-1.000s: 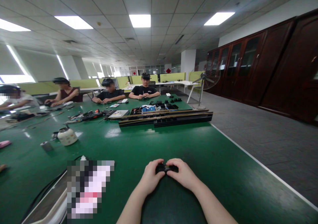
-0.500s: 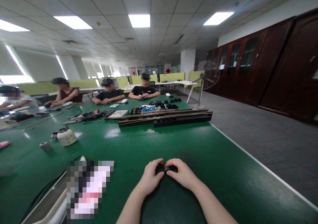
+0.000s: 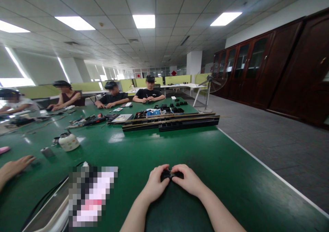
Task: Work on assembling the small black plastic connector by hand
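Black object [image 3: 171,174], one, small: held low over the near part of a green table [image 3: 231,170], between the wearer's two hands; fine detail too small and too covered to tell. Left hand [image 3: 155,181]: fingers and thumb closed on the object's left end. Right hand [image 3: 189,179]: likewise closed on its right end, thumb tips near each other at the middle.

To the left, on the table: flat pale-rimmed item [image 3: 59,208], partly pixelated, with a black cable [image 3: 48,192] alongside; white spotted jar [image 3: 69,142]; grey cylinder [image 3: 47,152], near the jar; pink item [image 3: 3,150], cut by the picture's edge. Another person's hand [image 3: 18,167], reaching in from the left edge, apart from the wearer's own.

Farther off: black rails [image 3: 190,123], lying crosswise, thin rods [image 3: 151,121] on top; four seated people beyond; standing fan [image 3: 208,83]; brown cupboards [image 3: 272,64] along the right wall.
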Available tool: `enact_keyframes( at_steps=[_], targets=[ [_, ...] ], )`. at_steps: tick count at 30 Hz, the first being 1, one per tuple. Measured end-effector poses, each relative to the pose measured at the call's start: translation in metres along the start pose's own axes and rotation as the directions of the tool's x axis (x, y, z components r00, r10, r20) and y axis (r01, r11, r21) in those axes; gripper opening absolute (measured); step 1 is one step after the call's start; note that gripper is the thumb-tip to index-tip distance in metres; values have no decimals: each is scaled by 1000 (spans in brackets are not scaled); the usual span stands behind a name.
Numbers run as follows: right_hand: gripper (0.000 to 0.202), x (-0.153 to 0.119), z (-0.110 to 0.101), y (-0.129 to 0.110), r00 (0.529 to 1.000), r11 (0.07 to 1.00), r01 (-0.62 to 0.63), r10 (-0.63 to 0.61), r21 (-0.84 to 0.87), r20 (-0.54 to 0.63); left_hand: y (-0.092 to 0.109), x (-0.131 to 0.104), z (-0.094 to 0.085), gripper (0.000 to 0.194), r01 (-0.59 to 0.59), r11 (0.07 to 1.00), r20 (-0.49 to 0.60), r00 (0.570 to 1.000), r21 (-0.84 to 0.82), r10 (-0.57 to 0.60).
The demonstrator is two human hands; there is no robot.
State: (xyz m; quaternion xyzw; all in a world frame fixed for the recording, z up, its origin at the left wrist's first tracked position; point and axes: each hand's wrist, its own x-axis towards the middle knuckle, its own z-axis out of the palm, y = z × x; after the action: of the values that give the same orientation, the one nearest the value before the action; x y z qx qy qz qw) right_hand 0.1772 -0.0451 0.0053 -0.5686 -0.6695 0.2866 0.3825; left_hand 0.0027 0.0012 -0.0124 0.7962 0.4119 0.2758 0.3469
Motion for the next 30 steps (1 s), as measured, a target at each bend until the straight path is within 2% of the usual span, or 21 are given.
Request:
enact_keyframes(
  at_steps=[16, 22, 30],
  targets=[
    [22, 5, 0, 10, 995, 989, -67, 76, 131, -62, 1, -1, -1, 47, 7, 1000, 7, 1000, 4, -7],
    [22, 8, 2, 18, 989, 962, -61, 94, 266, -113, 1, -1, -1, 47, 9, 1000, -1, 1000, -7, -9],
    [29, 11, 0, 20, 973, 878, -84, 174, 472, -150, 0, -1, 0, 47, 11, 1000, 2, 1000, -5, -11]
  ],
)
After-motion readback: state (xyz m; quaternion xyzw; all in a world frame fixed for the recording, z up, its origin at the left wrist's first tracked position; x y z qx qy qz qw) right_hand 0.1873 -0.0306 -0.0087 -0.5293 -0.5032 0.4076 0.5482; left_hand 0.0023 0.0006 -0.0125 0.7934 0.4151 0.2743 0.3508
